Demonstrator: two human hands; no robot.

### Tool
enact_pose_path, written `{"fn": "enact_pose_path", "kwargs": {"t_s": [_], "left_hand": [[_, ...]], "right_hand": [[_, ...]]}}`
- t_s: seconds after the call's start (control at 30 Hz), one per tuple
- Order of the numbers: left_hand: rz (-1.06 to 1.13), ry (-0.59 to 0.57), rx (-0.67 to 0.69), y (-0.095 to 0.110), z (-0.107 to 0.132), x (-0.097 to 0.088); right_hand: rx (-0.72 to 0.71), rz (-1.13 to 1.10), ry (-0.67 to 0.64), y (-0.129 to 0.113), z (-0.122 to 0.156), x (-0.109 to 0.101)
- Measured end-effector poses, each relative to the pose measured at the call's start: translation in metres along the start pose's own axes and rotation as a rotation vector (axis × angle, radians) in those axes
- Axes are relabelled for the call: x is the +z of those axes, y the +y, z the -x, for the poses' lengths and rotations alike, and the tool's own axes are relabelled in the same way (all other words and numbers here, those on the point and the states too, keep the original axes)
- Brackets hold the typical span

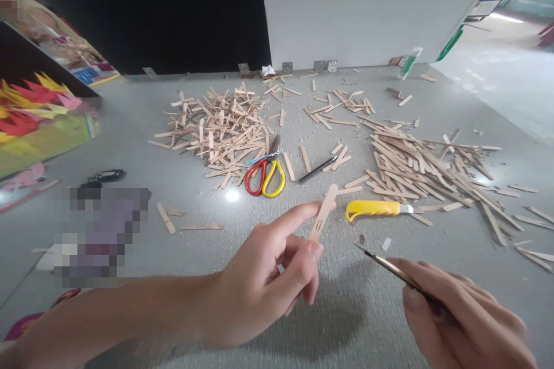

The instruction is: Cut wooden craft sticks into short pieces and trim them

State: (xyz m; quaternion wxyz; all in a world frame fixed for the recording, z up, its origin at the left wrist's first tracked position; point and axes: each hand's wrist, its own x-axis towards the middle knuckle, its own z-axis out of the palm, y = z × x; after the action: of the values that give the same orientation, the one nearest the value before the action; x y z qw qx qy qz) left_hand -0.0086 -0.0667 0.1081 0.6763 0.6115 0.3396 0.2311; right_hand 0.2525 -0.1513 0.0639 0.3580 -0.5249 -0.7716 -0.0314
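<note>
My left hand (268, 277) pinches a flat wooden craft stick (322, 213) between thumb and fingers, holding it tilted up over the grey floor. The stick has small slots cut in it. My right hand (463, 317), at the lower right, grips a thin craft knife (389, 265) like a pen, its blade tip pointing left toward the stick and a short gap away from it.
Piles of wooden sticks lie at the centre (220, 127) and right (424, 167). Red-and-yellow scissors (264, 176), a black pen (318, 169) and a yellow-handled knife (376, 209) lie on the floor. A white board (367, 6) stands behind; coloured paper (34, 104) is at left.
</note>
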Motion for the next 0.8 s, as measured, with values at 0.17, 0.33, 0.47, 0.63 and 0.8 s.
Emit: {"fn": "enact_pose_path", "kwargs": {"t_s": [0.17, 0.33, 0.47, 0.63, 0.8], "left_hand": [[-0.028, -0.080, 0.020, 0.004, -0.002, -0.005], [-0.071, -0.130, 0.005, 0.005, -0.005, -0.009], [-0.153, -0.107, 0.037, 0.002, -0.006, -0.009], [-0.401, -0.014, 0.178, -0.007, -0.008, -0.008], [-0.711, 0.075, 0.396, -0.022, -0.011, -0.006]], "right_hand": [[-0.119, 0.025, 0.001, 0.002, -0.007, 0.000], [-0.166, 0.087, -0.035, 0.005, -0.009, -0.003], [-0.192, 0.118, -0.056, 0.006, -0.008, -0.004], [-0.243, 0.131, -0.131, 0.013, -0.006, -0.010], [-0.366, 0.176, -0.257, 0.020, -0.002, -0.017]]}}
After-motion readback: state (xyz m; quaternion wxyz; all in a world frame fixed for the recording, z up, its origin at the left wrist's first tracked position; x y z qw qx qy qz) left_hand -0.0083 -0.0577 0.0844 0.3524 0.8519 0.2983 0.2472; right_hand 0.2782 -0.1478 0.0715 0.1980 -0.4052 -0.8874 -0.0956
